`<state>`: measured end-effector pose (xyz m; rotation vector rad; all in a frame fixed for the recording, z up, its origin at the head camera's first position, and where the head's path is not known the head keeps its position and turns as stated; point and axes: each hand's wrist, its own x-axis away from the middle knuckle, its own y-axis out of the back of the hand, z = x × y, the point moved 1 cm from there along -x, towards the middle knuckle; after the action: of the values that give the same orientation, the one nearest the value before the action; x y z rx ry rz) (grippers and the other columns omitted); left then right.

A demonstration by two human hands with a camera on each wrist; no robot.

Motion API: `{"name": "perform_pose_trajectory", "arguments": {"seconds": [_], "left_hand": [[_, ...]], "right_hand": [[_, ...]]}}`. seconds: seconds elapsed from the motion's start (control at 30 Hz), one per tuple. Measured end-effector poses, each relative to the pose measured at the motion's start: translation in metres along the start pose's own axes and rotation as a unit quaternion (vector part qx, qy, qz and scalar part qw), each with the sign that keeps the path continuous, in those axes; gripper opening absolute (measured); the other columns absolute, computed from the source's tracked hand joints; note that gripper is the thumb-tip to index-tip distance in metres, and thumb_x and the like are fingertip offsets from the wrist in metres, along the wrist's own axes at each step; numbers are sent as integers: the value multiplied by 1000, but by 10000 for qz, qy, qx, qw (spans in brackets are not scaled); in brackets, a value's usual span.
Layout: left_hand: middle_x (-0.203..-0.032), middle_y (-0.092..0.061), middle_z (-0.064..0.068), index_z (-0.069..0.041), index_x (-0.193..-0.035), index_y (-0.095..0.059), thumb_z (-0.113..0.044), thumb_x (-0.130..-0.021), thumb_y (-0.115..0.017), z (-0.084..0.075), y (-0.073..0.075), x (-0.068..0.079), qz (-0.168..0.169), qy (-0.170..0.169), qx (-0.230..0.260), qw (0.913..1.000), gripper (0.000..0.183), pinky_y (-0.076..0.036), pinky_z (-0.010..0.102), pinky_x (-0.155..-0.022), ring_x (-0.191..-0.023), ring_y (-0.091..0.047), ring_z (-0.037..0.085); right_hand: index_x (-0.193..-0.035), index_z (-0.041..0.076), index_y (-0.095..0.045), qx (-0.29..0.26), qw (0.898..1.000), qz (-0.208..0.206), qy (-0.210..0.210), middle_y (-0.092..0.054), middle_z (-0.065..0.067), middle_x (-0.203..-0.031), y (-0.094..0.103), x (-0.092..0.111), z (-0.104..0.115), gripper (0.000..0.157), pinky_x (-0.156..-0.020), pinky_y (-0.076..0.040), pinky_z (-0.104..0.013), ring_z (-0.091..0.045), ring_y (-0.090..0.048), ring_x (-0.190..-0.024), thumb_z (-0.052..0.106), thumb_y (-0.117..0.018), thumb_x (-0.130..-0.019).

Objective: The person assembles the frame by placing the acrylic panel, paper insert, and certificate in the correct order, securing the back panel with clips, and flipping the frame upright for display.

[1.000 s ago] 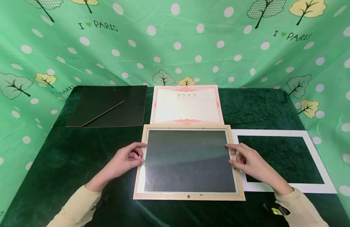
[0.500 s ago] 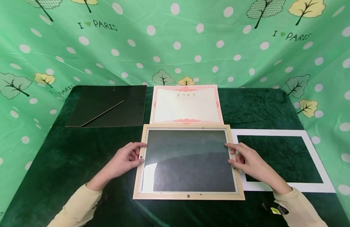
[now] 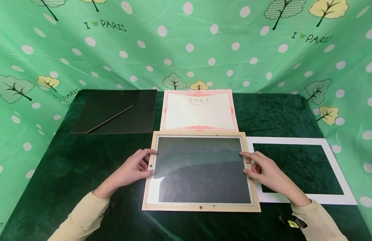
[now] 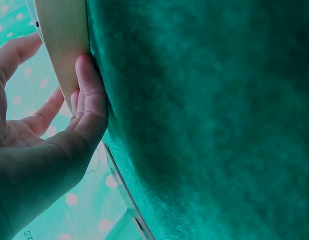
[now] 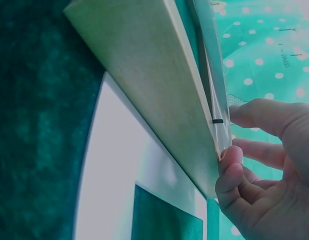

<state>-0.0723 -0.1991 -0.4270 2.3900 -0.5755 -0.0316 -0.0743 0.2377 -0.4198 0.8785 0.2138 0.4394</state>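
I had the left hand (image 3: 132, 170) and right hand (image 3: 266, 171) part-curled, gripping the frame (image 3: 174, 207) between them at 2 opposite sides, apparently for even hold. The mat (image 3: 324, 199) lay beneath the right hand; the certificate (image 3: 199, 115), beyond both.

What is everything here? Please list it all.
picture frame: one, pale wood, centre
clear sheet: one, transparent, across frame's opening
certificate: one, white with pink border, behind frame
backing board: one, black, far left
window mat: one, white, right of frame
tablecloth: one, dark green, underneath
curtain: one, dotted green, background
wrist device: one, black and yellow-green, right sleeve
sleeves: two, cream, lower corners
left hand: one, bare, frame's left side
right hand: one, bare, frame's right side
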Motion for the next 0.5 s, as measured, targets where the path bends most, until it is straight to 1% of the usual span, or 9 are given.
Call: {"name": "perform_pose_trajectory", "arguments": {"seconds": [0.2,0.27,0.4,0.5], "left_hand": [[-99,-44,6,-18,-125,-41,-23,-74,-73,1,0,1,65,-94,4,9999,60,-49,23,-65,-75,-55,15],[-101,-43,5,-19,-127,-39,-27,-72,-75,1,0,2,118,-83,20,9999,65,-49,23,-66,-76,-54,15],[-105,-39,2,-20,-131,-34,-37,-66,-78,1,-1,5,300,-66,57,9995,80,-48,25,-70,-81,-51,17],[-108,-36,2,-20,-134,-30,-40,-63,-78,1,-1,7,416,-119,31,9991,87,-48,27,-71,-83,-48,17]], "right_hand": [[-124,11,-52,-48,9999,-113,-44,-44,3,-78,-2,1,0,45,-48,-39,-21,-3,-43,-57,20,-66,-82],[-124,11,-52,-88,9998,-166,-2,-44,3,-78,-1,2,1,45,-47,-39,-21,-3,-43,-56,18,-66,-82],[-124,10,-52,-182,9991,-315,208,-43,3,-79,0,3,2,45,-47,-38,-20,-3,-42,-55,14,-66,-81],[-125,10,-51,-339,9984,-324,303,-42,2,-80,0,5,0,46,-46,-38,-20,-4,-41,-55,14,-66,-81]]}}
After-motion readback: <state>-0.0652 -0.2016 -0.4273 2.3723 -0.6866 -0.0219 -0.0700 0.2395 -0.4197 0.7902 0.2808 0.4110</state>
